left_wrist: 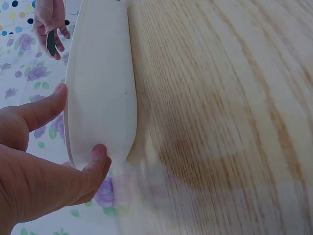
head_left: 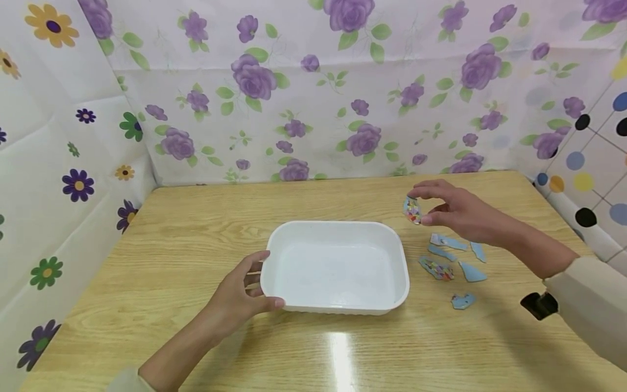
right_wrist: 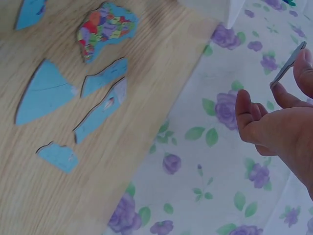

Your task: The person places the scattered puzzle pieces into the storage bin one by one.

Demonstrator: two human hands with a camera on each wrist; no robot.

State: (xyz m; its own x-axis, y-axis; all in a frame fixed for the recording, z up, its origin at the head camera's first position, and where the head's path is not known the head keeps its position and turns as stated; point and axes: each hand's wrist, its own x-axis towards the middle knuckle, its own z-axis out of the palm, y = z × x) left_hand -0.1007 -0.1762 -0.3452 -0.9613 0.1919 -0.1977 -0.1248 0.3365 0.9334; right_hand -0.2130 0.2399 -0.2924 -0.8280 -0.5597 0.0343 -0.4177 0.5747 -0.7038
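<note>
In the head view, my left hand (head_left: 240, 289) grips the left end of a white plastic tub (head_left: 335, 309), thumb at its near side and fingers by its left wall. The left wrist view shows fingers at the rim and outer wall. To the right, above the table, my right hand (head_left: 453, 208) pinches a map puzzle piece (head_left: 412, 210), light blue with multicoloured patches. Several similar pieces lie on the table below that hand, among them a colourful map piece (head_left: 437, 269), a plain blue wedge (head_left: 472, 271) and a small notched piece (head_left: 462, 301).
The wooden table (head_left: 206, 218) carries the tub near its middle. A flowered sheet (head_left: 303, 109) hangs behind the table's far edge, and patterned sheets stand at both sides. A black object (head_left: 539, 305) shows by the right sleeve.
</note>
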